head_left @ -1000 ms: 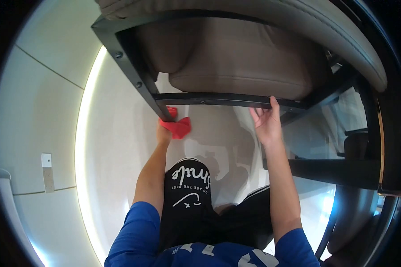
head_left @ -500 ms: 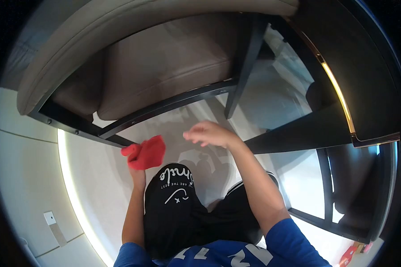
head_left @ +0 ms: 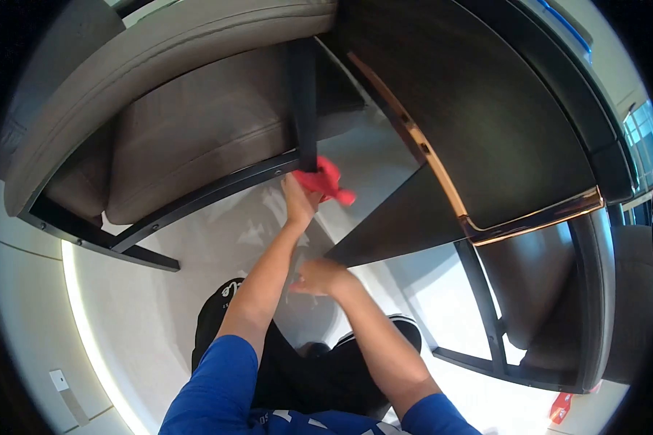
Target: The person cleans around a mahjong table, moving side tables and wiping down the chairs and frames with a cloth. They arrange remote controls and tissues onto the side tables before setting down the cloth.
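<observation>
The left grip (head_left: 300, 201) clamps a bunched red cloth (head_left: 328, 178), apparently to press it against a straight black chair leg (head_left: 304, 109); the blurred right grip's (head_left: 322, 278) spread I cannot tell.

From here I can see the left hand (head_left: 300, 201) holding a bunched red cloth (head_left: 326, 181) at the lower part of a dark chair leg (head_left: 302, 101), with the chair's brown padded seat (head_left: 203, 130) up and to the left of that hand. The right hand (head_left: 319, 278), its fingers curled and a little blurred, hovers nearer the person's legs, just beside the tip of a dark tapering panel (head_left: 406, 217), and well off to the right of both hands a second chair (head_left: 551, 304) stands on the pale floor (head_left: 145, 297).
</observation>
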`<action>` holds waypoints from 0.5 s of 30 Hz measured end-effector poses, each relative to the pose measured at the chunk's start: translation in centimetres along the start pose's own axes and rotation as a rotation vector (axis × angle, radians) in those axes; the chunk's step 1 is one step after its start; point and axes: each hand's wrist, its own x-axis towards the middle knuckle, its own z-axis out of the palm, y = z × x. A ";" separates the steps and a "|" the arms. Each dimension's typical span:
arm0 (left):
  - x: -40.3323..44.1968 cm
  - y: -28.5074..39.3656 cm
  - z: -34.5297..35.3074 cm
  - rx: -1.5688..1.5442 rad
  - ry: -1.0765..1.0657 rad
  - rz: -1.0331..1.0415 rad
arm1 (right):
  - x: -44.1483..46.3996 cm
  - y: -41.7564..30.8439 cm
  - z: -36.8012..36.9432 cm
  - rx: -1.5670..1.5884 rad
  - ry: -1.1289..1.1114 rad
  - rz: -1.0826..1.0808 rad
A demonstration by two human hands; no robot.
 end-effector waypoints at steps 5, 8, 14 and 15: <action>-4.4 -7.7 1.1 -0.289 -0.262 -0.292 | 1.1 -1.0 1.2 0.085 0.020 0.015; -4.9 -7.4 1.8 -1.279 -0.187 -0.890 | 1.4 0.1 0.8 0.058 0.067 0.014; -3.6 -3.7 -1.0 -0.178 -0.293 -0.130 | 2.2 0.8 -0.2 0.142 0.165 -0.166; -2.6 -2.9 -1.5 -0.170 -0.217 -0.033 | 2.2 0.9 -0.4 0.143 0.169 -0.174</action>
